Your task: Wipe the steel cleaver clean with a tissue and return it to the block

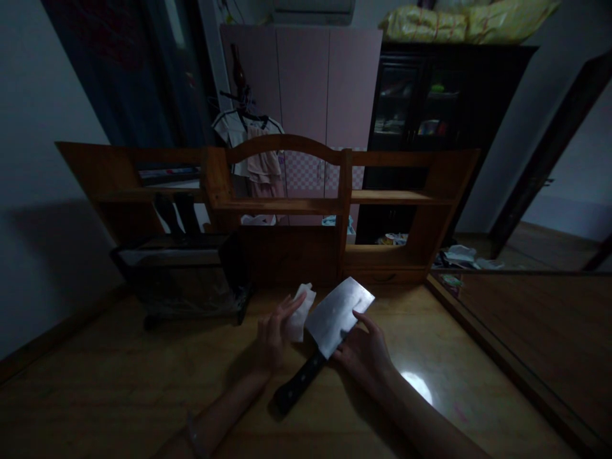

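Note:
A cleaver (338,313) with a broad steel blade and a black riveted handle is tilted above the wooden desk, its handle pointing down toward me. My right hand (364,347) grips the blade near its right edge, thumb on the upper face and the other fingers underneath, mostly hidden. Just left of the blade, my left hand (276,328) holds a crumpled white tissue (301,312) with its fingers pressed along it. A small gap shows between the tissue and the blade. The cleaver's handle hangs free between my two forearms.
On the left of the wooden desk (201,395) stands a knife block (182,280) with two black handles (178,213) sticking up. A wooden shelf unit (282,205) runs along the back. A raised wooden edge (497,357) borders the right side.

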A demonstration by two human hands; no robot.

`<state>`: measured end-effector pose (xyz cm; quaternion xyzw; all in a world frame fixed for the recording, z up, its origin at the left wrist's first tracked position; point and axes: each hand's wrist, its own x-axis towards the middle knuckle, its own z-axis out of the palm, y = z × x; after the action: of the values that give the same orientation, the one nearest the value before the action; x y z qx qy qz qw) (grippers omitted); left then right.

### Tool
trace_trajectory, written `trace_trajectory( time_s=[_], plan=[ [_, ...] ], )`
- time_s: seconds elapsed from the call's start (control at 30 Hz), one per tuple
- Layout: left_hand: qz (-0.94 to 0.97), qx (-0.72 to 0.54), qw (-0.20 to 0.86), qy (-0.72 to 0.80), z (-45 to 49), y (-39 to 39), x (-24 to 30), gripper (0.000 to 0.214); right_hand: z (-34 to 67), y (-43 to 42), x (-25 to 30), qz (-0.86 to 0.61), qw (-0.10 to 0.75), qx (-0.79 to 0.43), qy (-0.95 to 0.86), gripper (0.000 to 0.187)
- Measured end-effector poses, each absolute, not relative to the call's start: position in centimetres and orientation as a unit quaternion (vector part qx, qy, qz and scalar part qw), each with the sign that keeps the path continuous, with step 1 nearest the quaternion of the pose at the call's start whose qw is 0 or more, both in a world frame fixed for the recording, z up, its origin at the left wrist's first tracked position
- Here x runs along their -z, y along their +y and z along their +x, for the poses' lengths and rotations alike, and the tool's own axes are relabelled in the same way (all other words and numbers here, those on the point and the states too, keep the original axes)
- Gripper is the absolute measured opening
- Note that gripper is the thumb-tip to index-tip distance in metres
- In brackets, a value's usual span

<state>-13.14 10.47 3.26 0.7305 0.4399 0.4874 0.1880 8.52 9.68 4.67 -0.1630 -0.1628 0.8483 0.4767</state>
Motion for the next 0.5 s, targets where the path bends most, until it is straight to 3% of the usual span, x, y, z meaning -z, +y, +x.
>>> trace_trajectory(
  time_s=[0.07, 0.27, 0.5],
  plan=[
    [0.747, -0.477, 0.185, 0.425, -12.4, 9.6, -4.3, 0.056, 8.5, 9.8, -4.6, -0.161, 0.48, -0.847, -0.164, 0.033],
    [0.89, -0.272, 0.206, 0.301, -10.1, 8.5, -6.5, 0.048, 8.1, 9.8, -4.9, -0.176, 0.484, -0.842, -0.159, 0.025],
    [0.927, -0.163, 0.147, 0.304, -10.2, 8.9, -5.7, 0.049, 8.0, 10.2, -4.3, -0.163, 0.472, -0.854, -0.145, 0.027]
  ],
)
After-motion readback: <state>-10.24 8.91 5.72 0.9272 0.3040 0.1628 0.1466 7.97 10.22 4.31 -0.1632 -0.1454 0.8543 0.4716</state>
